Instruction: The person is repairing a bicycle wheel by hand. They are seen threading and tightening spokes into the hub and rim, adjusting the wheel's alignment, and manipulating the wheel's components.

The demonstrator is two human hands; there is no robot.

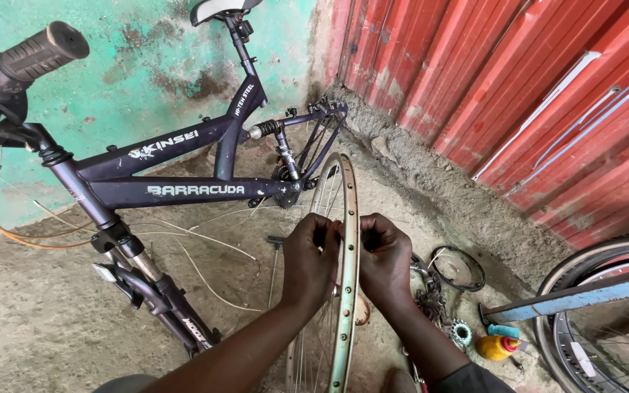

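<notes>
Both hands, left hand (309,256) and right hand (386,258), are pinching their fingers closed on spokes either side of the upright bare wheel rim (347,240) standing on the concrete floor (30,320), which looks liable to tip sideways if either grip is slackening.

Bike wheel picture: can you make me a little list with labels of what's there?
left hand: grips the bare silver spoked wheel rim from its left side
right hand: grips the same rim from its right
rim: upright, no tyre
dark purple bicycle frame: behind, without wheels
small yellow bottle: on concrete floor
wall: red corrugated metal sheet
</notes>
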